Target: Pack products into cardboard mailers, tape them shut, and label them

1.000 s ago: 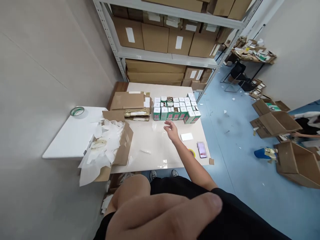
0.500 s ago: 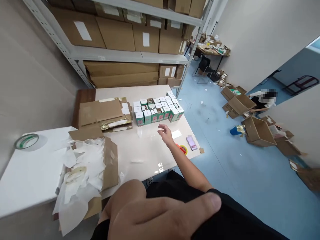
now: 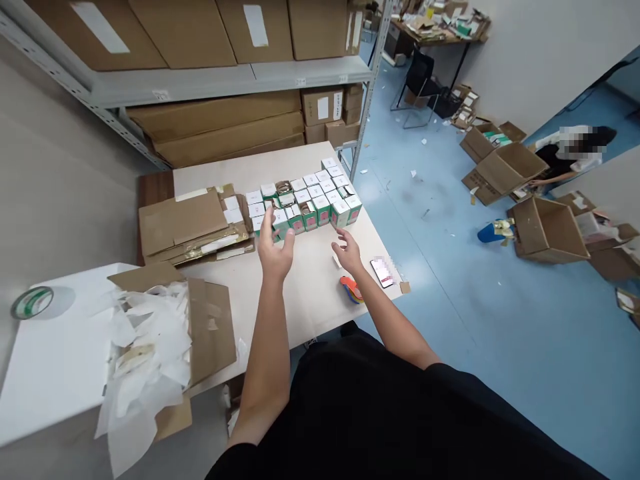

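Observation:
Several small green-and-white boxes (image 3: pixel 315 193) stand in close rows on the white table (image 3: pixel 310 280); a few have their tops open. My left hand (image 3: pixel 276 250) is raised in front of the left end of the rows, fingers and thumb apart, holding nothing. It hides part of the front boxes there. Below the front right boxes is my right hand (image 3: pixel 347 251), thumb and fingers apart, also without anything in it. An orange tape dispenser (image 3: pixel 351 289) lies by my right wrist. Past that is a phone (image 3: pixel 383 273) near the table's right edge.
Flattened cardboard (image 3: pixel 187 223) is stacked on the table's left. An open carton (image 3: pixel 213 327) stuffed with white paper stands nearer me, beside a tape roll (image 3: pixel 32 303) on a white surface. Shelving (image 3: pixel 230 83) with cartons rises behind. At right, a person (image 3: pixel 570 157) is among open cartons (image 3: pixel 550 230).
My left hand has gone from close under the camera out to the boxes at left. The right hand now sits nearer the front right boxes. The view has shifted.

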Action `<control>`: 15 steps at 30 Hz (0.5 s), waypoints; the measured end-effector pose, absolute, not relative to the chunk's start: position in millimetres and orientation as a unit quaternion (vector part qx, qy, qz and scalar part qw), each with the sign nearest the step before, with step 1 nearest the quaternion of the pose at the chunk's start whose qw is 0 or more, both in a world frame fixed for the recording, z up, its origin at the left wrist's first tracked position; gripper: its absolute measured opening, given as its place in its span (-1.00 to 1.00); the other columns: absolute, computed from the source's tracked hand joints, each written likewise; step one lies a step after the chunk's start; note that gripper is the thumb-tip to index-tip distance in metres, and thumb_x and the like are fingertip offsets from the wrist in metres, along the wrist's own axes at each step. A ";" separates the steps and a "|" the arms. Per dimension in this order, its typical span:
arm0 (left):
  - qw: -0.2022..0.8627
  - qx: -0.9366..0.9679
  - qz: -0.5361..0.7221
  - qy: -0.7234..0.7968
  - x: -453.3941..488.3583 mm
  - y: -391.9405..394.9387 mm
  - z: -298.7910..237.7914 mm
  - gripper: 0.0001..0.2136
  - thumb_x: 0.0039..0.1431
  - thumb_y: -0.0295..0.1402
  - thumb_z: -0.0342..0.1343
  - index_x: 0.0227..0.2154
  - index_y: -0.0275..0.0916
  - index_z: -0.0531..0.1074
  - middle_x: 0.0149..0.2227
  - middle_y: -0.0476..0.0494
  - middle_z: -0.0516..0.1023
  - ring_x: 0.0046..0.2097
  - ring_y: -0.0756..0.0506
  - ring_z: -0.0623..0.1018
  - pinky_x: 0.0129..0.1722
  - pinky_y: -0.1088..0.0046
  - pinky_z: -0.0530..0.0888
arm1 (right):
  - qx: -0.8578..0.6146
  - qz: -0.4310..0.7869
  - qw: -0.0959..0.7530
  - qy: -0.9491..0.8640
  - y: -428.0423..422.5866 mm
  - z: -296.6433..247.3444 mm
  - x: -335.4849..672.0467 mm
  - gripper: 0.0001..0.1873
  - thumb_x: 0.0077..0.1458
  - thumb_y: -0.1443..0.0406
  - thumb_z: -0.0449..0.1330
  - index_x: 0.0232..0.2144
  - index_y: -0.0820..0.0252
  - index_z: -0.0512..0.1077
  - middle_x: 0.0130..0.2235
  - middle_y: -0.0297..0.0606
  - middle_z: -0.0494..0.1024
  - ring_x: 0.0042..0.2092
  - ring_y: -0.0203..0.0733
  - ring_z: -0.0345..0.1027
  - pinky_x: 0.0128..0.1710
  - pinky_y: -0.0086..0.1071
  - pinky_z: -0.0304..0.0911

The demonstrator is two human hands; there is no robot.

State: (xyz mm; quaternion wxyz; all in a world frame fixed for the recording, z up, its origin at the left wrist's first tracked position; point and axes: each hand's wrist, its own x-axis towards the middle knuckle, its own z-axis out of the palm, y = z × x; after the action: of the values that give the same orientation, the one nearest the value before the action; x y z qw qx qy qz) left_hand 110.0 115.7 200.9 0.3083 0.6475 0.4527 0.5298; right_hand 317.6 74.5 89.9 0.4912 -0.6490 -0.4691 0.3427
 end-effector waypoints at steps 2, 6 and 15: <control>0.392 0.587 0.523 0.477 110.7 127.0 134.1 -0.25 0.24 0.02 0.23 0.41 -0.07 0.16 0.41 -0.33 0.25 0.40 -0.32 0.31 0.32 0.08 0.34 | -0.681 0.338 0.460 -0.459 63.5 63.8 336.0 -0.44 0.16 0.21 0.17 0.22 0.05 0.35 0.25 -0.13 0.42 0.15 -0.02 0.37 0.07 -0.11 0.38; 0.510 0.445 0.493 0.547 118.3 114.5 43.7 -0.24 0.19 0.06 0.25 0.38 -0.13 0.23 0.38 -0.41 0.29 0.36 -0.29 0.36 0.31 0.13 0.34 | -0.764 0.341 0.348 -0.422 18.9 3.5 360.2 -0.65 0.17 0.14 0.17 -0.04 0.17 0.45 -0.02 -0.12 0.56 -0.01 -0.04 0.43 -0.01 -0.19 0.37; 0.517 0.395 0.387 0.653 120.5 67.0 -32.9 -0.42 0.22 -0.15 0.22 0.26 -0.22 0.35 0.18 -0.37 0.52 0.23 -0.20 0.51 0.24 0.17 0.41 | -0.767 0.397 0.179 -0.472 -75.2 -95.5 355.9 -0.60 0.05 0.16 0.35 -0.09 0.21 0.44 -0.04 -0.02 0.54 0.02 0.06 0.42 -0.05 -0.25 0.32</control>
State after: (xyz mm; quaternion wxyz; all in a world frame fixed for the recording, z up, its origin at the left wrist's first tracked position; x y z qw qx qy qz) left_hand 120.5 67.0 -32.9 0.5169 0.3953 0.6533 0.3871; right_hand 355.9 -75.2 -95.5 0.1793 -0.7667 -0.4719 0.3966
